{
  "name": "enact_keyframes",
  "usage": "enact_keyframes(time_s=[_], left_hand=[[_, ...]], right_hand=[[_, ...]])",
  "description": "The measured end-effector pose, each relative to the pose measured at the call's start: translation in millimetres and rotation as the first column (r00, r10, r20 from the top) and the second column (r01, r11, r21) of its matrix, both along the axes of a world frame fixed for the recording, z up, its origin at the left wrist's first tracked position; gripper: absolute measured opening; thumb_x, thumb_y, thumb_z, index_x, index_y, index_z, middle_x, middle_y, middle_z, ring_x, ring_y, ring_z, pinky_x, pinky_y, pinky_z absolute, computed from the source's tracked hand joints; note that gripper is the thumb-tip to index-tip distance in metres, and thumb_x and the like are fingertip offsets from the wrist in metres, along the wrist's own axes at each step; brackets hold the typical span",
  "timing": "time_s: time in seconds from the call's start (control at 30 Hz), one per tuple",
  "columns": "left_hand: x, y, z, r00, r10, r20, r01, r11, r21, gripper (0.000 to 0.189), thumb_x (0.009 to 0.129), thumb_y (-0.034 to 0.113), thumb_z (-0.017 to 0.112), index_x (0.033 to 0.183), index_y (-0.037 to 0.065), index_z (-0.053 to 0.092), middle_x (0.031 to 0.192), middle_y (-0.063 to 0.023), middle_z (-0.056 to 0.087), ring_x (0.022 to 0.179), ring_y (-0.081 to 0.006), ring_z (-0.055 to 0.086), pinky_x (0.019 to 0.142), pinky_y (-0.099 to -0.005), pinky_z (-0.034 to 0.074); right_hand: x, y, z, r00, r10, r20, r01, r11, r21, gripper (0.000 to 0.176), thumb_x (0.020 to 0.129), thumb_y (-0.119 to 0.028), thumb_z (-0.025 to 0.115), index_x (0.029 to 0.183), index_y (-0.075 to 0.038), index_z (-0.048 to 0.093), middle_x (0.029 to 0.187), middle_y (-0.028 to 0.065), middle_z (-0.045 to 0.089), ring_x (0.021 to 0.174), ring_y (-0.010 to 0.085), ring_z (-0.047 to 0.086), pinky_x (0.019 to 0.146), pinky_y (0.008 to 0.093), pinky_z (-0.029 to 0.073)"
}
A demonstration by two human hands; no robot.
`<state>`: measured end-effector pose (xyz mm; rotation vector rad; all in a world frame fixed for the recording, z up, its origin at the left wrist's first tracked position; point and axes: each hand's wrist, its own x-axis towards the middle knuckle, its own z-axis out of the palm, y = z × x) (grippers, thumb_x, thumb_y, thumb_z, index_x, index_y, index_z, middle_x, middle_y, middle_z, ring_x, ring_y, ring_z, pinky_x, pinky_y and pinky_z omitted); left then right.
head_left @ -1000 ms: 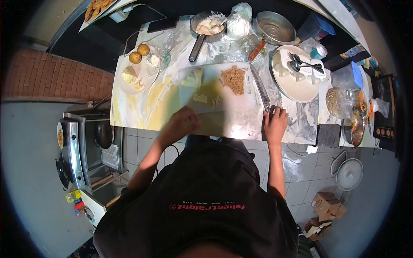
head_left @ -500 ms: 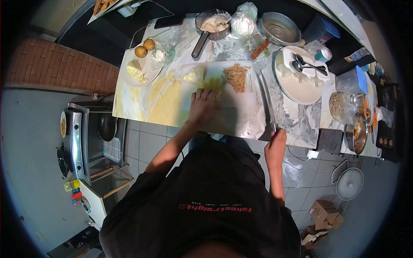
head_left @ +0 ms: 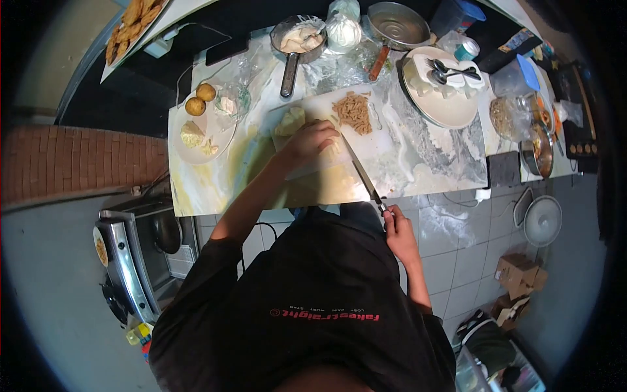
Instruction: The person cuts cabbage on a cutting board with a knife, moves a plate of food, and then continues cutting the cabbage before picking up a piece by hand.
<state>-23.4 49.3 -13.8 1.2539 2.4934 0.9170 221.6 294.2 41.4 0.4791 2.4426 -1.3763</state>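
My left hand point(head_left: 312, 139) lies fingers down on pale dough pieces on the white cutting board point(head_left: 326, 108). A lump of pale dough point(head_left: 290, 121) sits just left of that hand. My right hand point(head_left: 395, 225) grips the handle of a long knife point(head_left: 363, 175), whose blade slants up across the board toward my left hand. A heap of brown cut strips point(head_left: 354, 111) rests on the board's far right part.
A plate point(head_left: 202, 134) with two round balls and a dough piece is at the left. A saucepan point(head_left: 297, 40), a metal bowl point(head_left: 398, 25) and a white plate point(head_left: 439, 98) with spoons stand at the back. Containers crowd the right end; a stove is lower left.
My left hand slid up the board onto the dough pieces. My right hand lifted the knife from the counter and swung its blade over the board. The view shifted.
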Motion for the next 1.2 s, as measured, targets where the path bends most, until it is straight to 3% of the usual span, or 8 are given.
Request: enact_keyframes(time_s=[0.13,0.2,0.33,0.43,0.73,0.97,1.07,1.2], left_hand=[[-1.2,-7.0,11.4,0.986,-0.114,0.123,0.109,0.993,0.046,0.045,0.084,0.021,0.069,0.125,0.005,0.060,0.124,-0.0102,0.058,0.121,-0.0284,0.053,0.104,-0.0408,0.042],[0.9,-13.5,13.7,0.988,-0.155,-0.012,0.155,0.988,0.000,0.058,0.081,0.027,0.074,0.131,0.005,0.056,0.129,-0.0106,0.055,0.124,-0.0291,0.051,0.105,-0.0399,0.041],[3.1,-12.1,1.6,0.980,-0.185,-0.066,0.184,0.983,-0.025,0.060,0.079,0.026,0.075,0.132,0.006,0.056,0.132,-0.0097,0.053,0.126,-0.0300,0.050,0.105,-0.0400,0.041],[1.7,-8.9,0.0,0.982,-0.188,-0.008,0.187,0.982,-0.034,0.059,0.080,0.024,0.071,0.132,0.003,0.053,0.129,-0.0099,0.053,0.125,-0.0277,0.048,0.107,-0.0388,0.038],[20.4,-4.9,-5.1,0.990,-0.052,-0.128,0.062,0.996,0.069,0.039,0.083,0.021,0.071,0.118,0.005,0.063,0.118,-0.0099,0.059,0.110,-0.0280,0.057,0.097,-0.0385,0.046],[28.9,1.9,-17.2,0.971,0.020,-0.237,0.015,0.989,0.146,0.031,0.082,0.014,0.071,0.109,0.000,0.064,0.108,-0.0122,0.061,0.102,-0.0286,0.059,0.090,-0.0378,0.049],[30.6,4.9,-21.4,0.967,0.067,-0.245,-0.034,0.990,0.135,0.027,0.082,0.015,0.072,0.104,0.001,0.063,0.106,-0.0111,0.061,0.101,-0.0281,0.059,0.088,-0.0377,0.049],[35.3,9.4,-26.7,0.950,0.183,-0.253,-0.144,0.976,0.164,0.024,0.082,0.018,0.073,0.098,0.003,0.062,0.102,-0.0103,0.060,0.100,-0.0276,0.059,0.087,-0.0378,0.049]], right_hand=[[9.2,-30.2,0.3,0.994,-0.113,-0.004,0.113,0.994,0.011,0.024,0.103,-0.023,0.048,0.100,-0.001,0.056,0.057,0.0211,0.051,0.055,0.0401,0.052,0.055,0.0473,0.038],[9.7,-39.9,0.7,0.990,-0.139,-0.020,0.139,0.990,0.010,0.024,0.103,-0.023,0.048,0.100,-0.001,0.056,0.058,0.0215,0.051,0.055,0.0402,0.052,0.055,0.0473,0.038],[4.1,-48.3,-1.2,0.988,-0.152,-0.020,0.152,0.988,-0.001,0.024,0.103,-0.023,0.048,0.101,0.000,0.055,0.058,0.0221,0.051,0.054,0.0398,0.050,0.055,0.0468,0.038],[0.2,-49.8,-2.8,0.988,-0.157,0.002,0.157,0.988,-0.012,0.024,0.103,-0.023,0.048,0.100,0.000,0.055,0.058,0.0220,0.050,0.053,0.0389,0.049,0.055,0.0463,0.038],[-12.5,-48.7,-10.4,0.992,-0.121,0.026,0.123,0.991,-0.061,0.028,0.104,-0.026,0.046,0.100,0.001,0.055,0.062,0.0197,0.052,0.056,0.0293,0.049,0.058,0.0407,0.040],[-26.2,-42.4,-17.3,0.995,-0.103,0.013,0.104,0.987,-0.124,0.032,0.105,-0.028,0.045,0.098,0.001,0.056,0.064,0.0188,0.053,0.058,0.0276,0.049,0.059,0.0395,0.041],[-27.4,-38.4,-14.7,0.994,-0.102,0.028,0.105,0.983,-0.152,0.032,0.105,-0.028,0.045,0.097,0.002,0.055,0.063,0.0192,0.052,0.057,0.0289,0.049,0.059,0.0399,0.040],[-16.7,-39.1,1.4,0.996,-0.094,-0.009,0.094,0.995,-0.035,0.027,0.105,-0.024,0.044,0.102,0.001,0.054,0.066,0.0240,0.055,0.063,0.0437,0.055,0.060,0.0476,0.042]])
